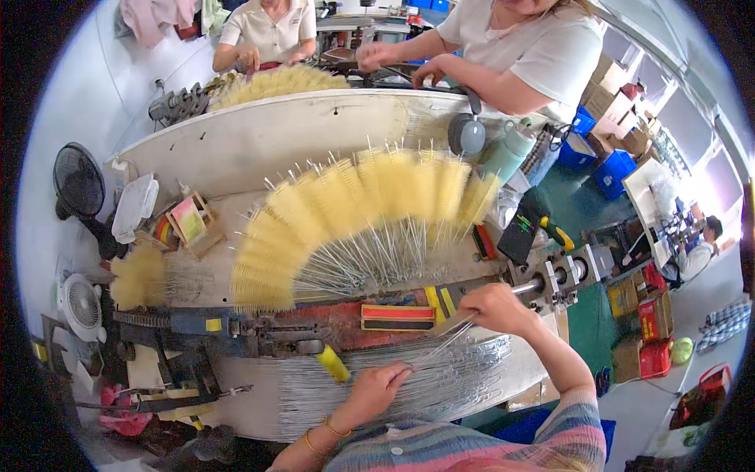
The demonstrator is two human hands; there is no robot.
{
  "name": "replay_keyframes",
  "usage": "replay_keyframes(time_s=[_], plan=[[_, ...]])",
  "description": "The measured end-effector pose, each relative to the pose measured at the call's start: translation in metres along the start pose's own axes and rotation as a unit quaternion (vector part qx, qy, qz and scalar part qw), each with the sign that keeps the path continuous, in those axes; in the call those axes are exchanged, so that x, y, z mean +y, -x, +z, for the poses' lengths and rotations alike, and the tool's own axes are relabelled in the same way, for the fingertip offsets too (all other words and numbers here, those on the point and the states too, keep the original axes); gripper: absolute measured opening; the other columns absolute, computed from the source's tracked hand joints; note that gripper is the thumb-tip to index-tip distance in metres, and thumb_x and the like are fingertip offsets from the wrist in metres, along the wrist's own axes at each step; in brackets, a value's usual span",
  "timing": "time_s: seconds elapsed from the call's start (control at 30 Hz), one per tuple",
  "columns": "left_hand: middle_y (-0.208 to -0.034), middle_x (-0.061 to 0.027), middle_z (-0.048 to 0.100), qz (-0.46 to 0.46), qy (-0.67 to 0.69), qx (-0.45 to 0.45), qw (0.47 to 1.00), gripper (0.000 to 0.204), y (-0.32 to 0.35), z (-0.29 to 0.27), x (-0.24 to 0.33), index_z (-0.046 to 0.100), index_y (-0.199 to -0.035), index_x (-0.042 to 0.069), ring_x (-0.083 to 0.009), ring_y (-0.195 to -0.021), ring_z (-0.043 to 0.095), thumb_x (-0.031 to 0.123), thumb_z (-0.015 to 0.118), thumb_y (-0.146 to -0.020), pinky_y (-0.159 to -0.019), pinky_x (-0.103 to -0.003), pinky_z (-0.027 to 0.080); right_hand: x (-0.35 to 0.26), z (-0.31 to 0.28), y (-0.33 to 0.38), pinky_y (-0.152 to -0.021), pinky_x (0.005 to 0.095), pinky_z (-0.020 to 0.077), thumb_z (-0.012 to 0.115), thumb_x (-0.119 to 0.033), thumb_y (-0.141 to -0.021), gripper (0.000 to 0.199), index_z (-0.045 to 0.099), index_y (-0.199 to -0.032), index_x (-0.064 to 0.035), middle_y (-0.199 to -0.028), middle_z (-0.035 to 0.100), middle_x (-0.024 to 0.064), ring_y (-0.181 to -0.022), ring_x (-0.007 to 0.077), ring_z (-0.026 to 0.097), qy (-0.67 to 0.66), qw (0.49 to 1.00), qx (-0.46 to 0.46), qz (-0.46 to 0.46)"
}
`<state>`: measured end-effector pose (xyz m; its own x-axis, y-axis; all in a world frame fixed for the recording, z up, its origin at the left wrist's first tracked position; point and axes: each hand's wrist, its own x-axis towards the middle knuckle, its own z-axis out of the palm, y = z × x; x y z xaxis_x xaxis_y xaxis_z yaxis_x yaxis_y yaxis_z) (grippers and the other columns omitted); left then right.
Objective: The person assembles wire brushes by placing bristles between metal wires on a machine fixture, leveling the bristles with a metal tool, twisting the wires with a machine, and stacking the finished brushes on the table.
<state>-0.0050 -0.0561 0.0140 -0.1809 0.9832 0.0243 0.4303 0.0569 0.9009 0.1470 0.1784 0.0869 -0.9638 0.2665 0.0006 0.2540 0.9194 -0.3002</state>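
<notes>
My left hand (374, 391) is closed, its fingers pinching the lower ends of a few thin metal wires (442, 344). Up and to the right, my right hand (497, 309) is closed round the other ends of these wires. Below them lies a wide layer of loose straight wires (330, 405) on the bench. Just beyond my hands runs a bench machine with a metal chuck and shaft (550, 279), a yellow handle (333, 363) and a red-and-black block (398, 318). Behind it, yellow bristle brushes (385, 189) with twisted wire stems are fanned in an arc.
A smaller brush bundle (138, 277) lies at the left, near two fans (79, 179). A pale board (259, 130) divides my bench from two people at work opposite. A green bottle (507, 149) and headphones (467, 134) are at the far right. Boxes (629, 299) stand on the floor.
</notes>
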Motion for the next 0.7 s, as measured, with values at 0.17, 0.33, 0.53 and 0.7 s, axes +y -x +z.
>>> replay_keyframes(time_s=[0.17,0.33,0.53,0.7], plan=[[-0.083,-0.0133,0.063,-0.049,-0.025,-0.031,0.998,0.020,0.005,-0.042,0.002,0.063,-0.090,0.005,-0.0335,-0.069,0.060,0.022,0.054,-0.087,-0.060,-0.039,0.047,-0.037,0.020,-0.028,-0.062,0.0358,0.0476,0.066,-0.005,-0.066,0.011,0.062,-0.077,-0.0062,-0.073,0.063,0.0082,-0.068,0.0272,0.061,-0.154,0.979,-0.036,-0.127],[-0.081,-0.0150,0.062,-0.004,-0.125,0.251,0.960,0.020,0.009,-0.099,0.040,0.063,-0.097,0.005,-0.0303,-0.068,0.060,0.020,0.053,-0.087,-0.056,-0.036,0.046,-0.087,0.034,-0.069,-0.060,0.0328,0.0483,0.066,-0.007,-0.069,0.011,0.060,-0.078,-0.0046,-0.074,0.063,0.0098,-0.067,0.0256,0.062,-0.323,0.939,0.105,-0.047],[-0.056,-0.0007,0.045,-0.121,0.609,0.009,0.784,0.022,0.022,-0.006,-0.044,0.059,-0.095,0.001,-0.0122,-0.048,0.046,0.020,0.049,-0.090,-0.045,-0.027,0.037,-0.110,0.031,-0.115,-0.050,0.0248,0.0435,0.058,-0.011,-0.084,0.012,0.061,-0.088,-0.0002,-0.061,0.057,0.0045,-0.053,0.0091,0.053,-0.395,0.918,-0.032,0.024],[-0.062,-0.0002,0.041,-0.123,0.861,0.024,0.493,0.018,0.028,-0.045,-0.026,0.053,-0.096,0.002,-0.0113,-0.056,0.044,0.019,0.049,-0.089,-0.055,-0.027,0.040,-0.107,0.039,-0.110,-0.051,0.0288,0.0449,0.055,-0.009,-0.084,0.009,0.060,-0.085,-0.0021,-0.059,0.057,0.0072,-0.052,0.0137,0.055,-0.423,0.905,-0.044,-0.001]])
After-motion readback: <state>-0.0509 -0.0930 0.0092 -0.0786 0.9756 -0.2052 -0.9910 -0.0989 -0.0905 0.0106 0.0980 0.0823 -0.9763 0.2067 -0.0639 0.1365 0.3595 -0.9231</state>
